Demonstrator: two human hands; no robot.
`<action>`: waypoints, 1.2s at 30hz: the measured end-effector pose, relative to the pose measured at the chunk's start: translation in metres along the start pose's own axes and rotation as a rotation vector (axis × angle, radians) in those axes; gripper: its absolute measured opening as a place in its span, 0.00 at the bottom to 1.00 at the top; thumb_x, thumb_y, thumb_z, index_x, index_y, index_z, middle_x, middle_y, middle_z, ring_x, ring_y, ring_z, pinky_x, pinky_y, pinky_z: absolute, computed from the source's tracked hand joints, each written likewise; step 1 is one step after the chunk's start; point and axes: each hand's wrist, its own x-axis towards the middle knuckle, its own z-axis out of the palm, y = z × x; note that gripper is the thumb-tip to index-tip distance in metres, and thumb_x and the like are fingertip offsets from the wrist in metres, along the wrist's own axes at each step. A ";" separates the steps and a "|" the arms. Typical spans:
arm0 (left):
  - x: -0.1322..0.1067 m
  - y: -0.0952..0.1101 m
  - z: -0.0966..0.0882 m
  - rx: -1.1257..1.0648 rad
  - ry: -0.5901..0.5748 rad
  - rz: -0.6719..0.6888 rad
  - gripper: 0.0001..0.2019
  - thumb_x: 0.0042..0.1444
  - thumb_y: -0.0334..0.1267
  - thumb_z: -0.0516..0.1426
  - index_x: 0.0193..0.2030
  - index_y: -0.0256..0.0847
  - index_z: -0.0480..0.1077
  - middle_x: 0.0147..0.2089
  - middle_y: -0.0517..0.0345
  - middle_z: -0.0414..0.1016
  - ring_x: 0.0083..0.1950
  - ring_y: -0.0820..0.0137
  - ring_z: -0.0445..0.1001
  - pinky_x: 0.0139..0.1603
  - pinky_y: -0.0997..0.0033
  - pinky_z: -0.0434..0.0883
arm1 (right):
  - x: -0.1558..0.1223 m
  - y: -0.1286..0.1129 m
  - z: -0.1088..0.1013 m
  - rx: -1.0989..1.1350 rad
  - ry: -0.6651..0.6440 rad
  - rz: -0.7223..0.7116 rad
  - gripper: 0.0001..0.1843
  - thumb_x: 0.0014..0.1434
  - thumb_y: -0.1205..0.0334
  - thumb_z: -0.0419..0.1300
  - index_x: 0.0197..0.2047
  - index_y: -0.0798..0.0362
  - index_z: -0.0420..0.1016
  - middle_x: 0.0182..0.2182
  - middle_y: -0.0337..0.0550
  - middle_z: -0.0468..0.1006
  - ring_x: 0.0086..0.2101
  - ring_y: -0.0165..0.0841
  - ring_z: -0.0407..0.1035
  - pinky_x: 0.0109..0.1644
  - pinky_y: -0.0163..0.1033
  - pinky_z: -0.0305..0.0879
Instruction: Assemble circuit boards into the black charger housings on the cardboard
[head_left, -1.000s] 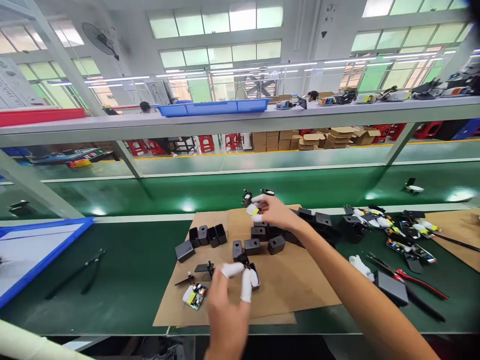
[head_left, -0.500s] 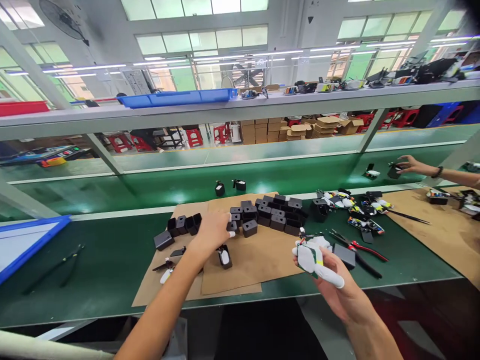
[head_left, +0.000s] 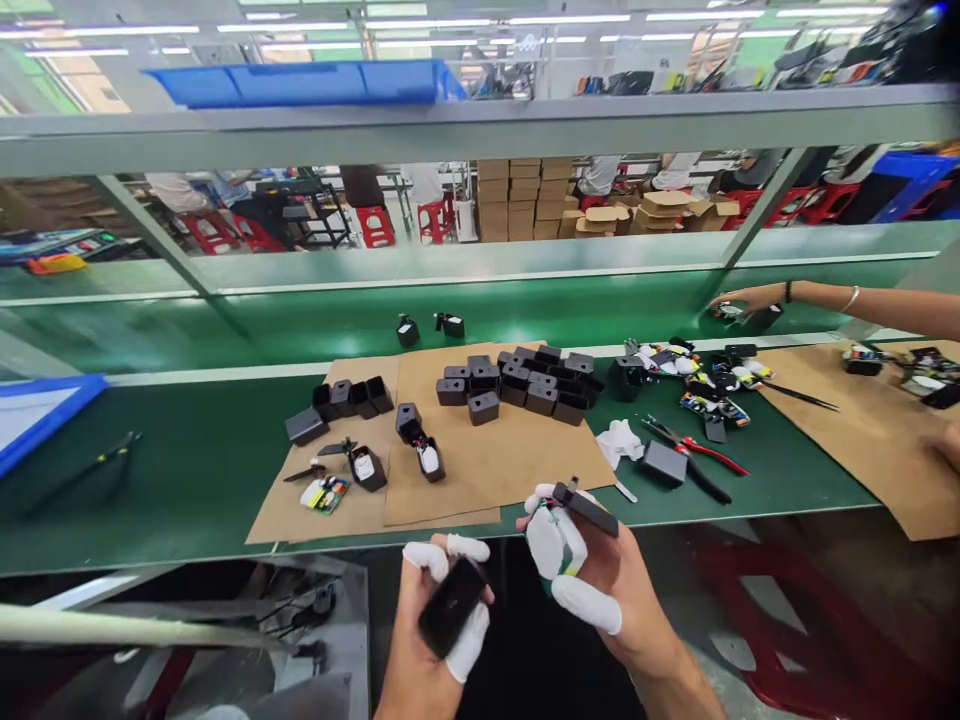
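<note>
My left hand, with white finger cots, grips a small black plastic case near the table's front edge. Beside it, my right hand holds a circuit board assembly wrapped in white padding, with a dark end cap attached. The two parts are apart. Beyond my hands, a cluster of black cases stands on brown cardboard. Left of it, a case with a board inside lies by another filled case and a bare board.
Red-handled pliers lie by a dark case and white scraps at right. Several boards and tweezers sit farther right. A co-worker's hand reaches in at the back right. Cutters lie at far left.
My left hand has come back from the row of cases toward me with a black case in it. My right hand has drawn nearer to it, still holding the board assembly. The view has tilted down.
</note>
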 end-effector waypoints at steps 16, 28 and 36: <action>-0.016 0.018 0.021 0.064 0.093 0.272 0.20 0.67 0.41 0.63 0.58 0.54 0.57 0.66 0.47 0.64 0.65 0.55 0.70 0.65 0.46 0.70 | -0.016 -0.011 0.025 0.156 -0.104 -0.033 0.32 0.57 0.52 0.80 0.64 0.39 0.81 0.56 0.49 0.87 0.53 0.49 0.85 0.57 0.50 0.84; 0.011 0.022 -0.020 -0.557 -0.496 -0.261 0.21 0.54 0.53 0.65 0.41 0.35 0.82 0.31 0.52 0.74 0.27 0.65 0.73 0.28 0.68 0.65 | -0.035 -0.028 0.024 -0.084 -0.036 0.135 0.23 0.55 0.41 0.77 0.49 0.44 0.87 0.42 0.51 0.87 0.39 0.49 0.85 0.42 0.48 0.87; 0.007 0.002 -0.028 -0.419 -0.468 -0.155 0.24 0.56 0.59 0.64 0.44 0.39 0.84 0.39 0.50 0.78 0.39 0.58 0.74 0.42 0.61 0.68 | -0.038 -0.029 0.030 -0.372 -0.203 0.143 0.21 0.59 0.54 0.77 0.55 0.44 0.87 0.50 0.53 0.88 0.47 0.51 0.84 0.51 0.50 0.85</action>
